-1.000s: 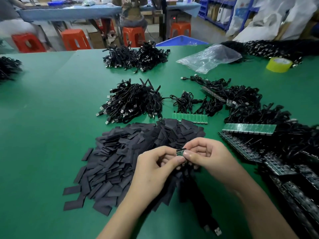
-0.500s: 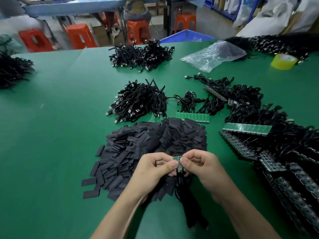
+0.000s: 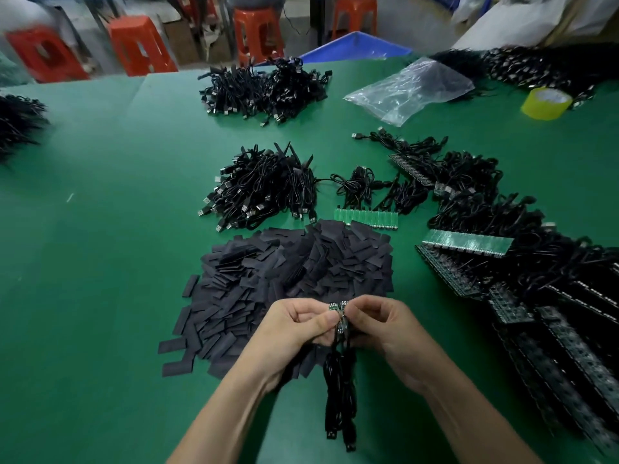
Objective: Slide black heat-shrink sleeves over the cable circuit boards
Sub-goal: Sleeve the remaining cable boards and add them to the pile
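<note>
Pinches two small circuit boards from both sides: left hand at 9 o'clock, right hand at 3, each grip closed on one board. Looked like a single flat piece a second ago; now splays into a slight V at the top, so probably snaps the pair apart. Dangles two black cables toward 6 o'clock. Shows no sleeve on either board yet. Leaves the pile of black heat-shrink sleeves lying on the green desk toward 12 o'clock, with a green board strip beyond.
</note>
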